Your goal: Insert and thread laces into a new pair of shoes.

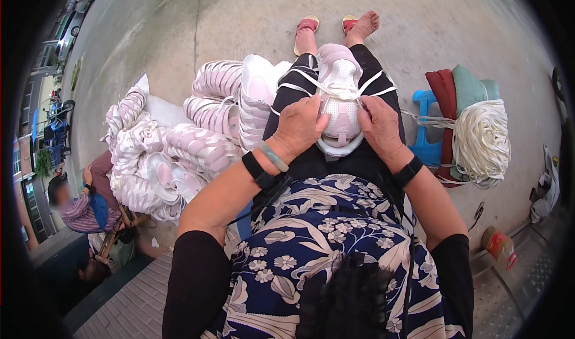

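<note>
A pink-and-white sneaker upper [339,102] lies toe-away on the person's lap, and both hands are closed on it at the lacing area. The left hand [299,129] has its fingers [312,112] curled down onto the left side of the upper, pinching at the eyelet row; whether they grip the white lace [335,90] itself or only the fabric cannot be told. The right hand [378,125] mirrors it on the other side, fingertips pressed in beside the tongue. Just beyond the fingertips the lace already crosses the upper in a few passes, with loose ends trailing out to either side over the black trousers [371,69], so the lacing looks begun at the toe end and unfinished nearer the fingers, where the tongue still shows bare. Well to the left of the left hand's fingers is a big heap of matching pink uppers [179,147]; whether those are laced cannot be read. Out past the right hand's fingers a thick bundle of white laces [482,141] hangs against a blue stool [426,150], with plenty remaining. Another person [84,204] sits far off to the left.
</note>
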`<action>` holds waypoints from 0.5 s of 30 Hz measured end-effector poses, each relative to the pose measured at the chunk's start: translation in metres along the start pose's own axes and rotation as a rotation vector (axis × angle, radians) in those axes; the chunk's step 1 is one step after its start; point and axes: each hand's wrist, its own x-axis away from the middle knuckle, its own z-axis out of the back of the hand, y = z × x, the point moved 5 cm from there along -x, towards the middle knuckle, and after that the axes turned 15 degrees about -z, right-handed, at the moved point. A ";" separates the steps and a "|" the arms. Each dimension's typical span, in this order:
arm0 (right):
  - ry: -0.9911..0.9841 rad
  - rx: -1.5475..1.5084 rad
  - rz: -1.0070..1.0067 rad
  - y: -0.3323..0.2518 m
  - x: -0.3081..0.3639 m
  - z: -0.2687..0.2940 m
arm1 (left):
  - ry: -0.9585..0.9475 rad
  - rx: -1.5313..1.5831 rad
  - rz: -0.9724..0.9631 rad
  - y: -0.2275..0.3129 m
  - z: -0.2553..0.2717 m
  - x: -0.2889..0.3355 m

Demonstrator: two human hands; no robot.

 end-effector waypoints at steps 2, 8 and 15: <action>0.016 0.054 0.033 -0.006 -0.001 0.001 | -0.028 -0.007 0.004 -0.002 -0.002 0.000; 0.006 0.324 -0.049 -0.022 -0.002 0.008 | 0.006 0.000 -0.046 -0.007 -0.004 -0.002; 0.009 0.229 0.340 -0.064 -0.008 -0.023 | -0.009 0.037 0.029 -0.013 -0.008 0.003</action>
